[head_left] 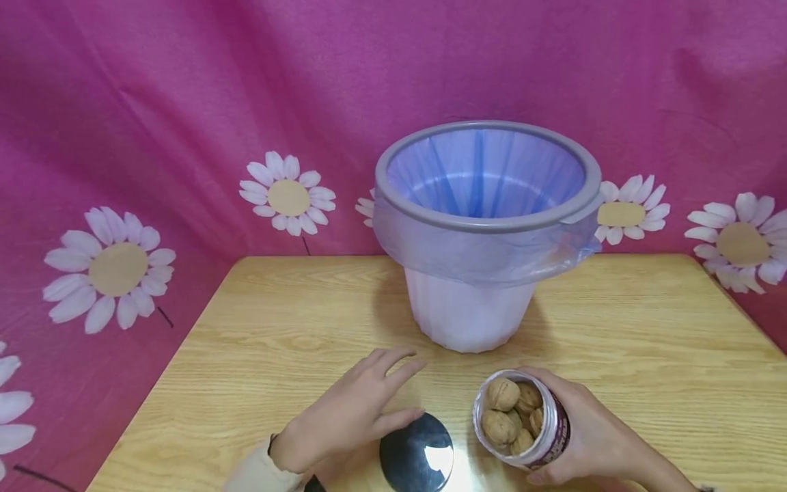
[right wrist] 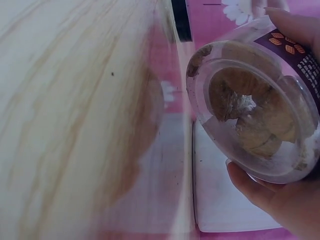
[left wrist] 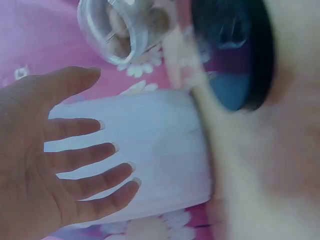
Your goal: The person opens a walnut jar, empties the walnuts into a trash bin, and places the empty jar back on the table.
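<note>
Clear walnut jar [head_left: 521, 418] gripped by right hand [head_left: 590, 437] | left hand [head_left: 353, 413] spread beside lid [head_left: 416, 454]

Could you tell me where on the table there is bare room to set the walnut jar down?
The wooden table is bare right of the lined bin, and left of it toward the far-left corner. The near middle is crowded: left hand, dark lid and the walnut jar in the right hand.

Open clear jar [head_left: 521, 418] of walnuts [head_left: 503, 394], tilted, beside its dark lid [head_left: 416, 454].
</note>
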`<state>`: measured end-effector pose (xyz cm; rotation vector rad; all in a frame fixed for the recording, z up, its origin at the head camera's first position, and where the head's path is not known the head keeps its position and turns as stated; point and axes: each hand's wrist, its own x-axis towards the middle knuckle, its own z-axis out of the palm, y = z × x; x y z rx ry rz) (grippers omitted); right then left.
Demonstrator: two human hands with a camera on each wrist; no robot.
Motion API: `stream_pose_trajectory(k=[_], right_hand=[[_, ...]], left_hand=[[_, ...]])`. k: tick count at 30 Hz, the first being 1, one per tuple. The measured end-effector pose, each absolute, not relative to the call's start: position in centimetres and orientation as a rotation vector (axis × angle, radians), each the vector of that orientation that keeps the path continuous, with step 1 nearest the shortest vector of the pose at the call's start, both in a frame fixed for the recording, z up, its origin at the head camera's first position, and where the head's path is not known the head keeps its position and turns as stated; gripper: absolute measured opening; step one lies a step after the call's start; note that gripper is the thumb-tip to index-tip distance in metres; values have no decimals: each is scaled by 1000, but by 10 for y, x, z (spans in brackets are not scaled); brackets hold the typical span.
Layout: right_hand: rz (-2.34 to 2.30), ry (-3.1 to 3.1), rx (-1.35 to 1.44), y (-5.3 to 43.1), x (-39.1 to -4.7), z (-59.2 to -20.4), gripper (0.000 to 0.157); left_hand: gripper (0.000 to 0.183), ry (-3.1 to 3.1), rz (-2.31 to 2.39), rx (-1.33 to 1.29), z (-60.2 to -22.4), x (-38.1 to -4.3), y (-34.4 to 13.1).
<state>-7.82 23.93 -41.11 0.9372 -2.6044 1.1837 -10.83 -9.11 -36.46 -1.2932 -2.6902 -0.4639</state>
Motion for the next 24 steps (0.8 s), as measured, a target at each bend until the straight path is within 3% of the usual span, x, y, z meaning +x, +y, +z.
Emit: stream_pose_trajectory(k=[9,17,24], right_hand=[[1166,-2602,935,239,-77,-413,109],[1168,-2617,913,240,-78,-415,107],[1168,-2636,898,244,-79,-414,108]], left_hand=[[43,-2500,-650,-1121,-331,-118,-90],[17,-2422,-967,-777,-302,-133,-80],[33,-2475,-776,-366,-269,-153,-81]])
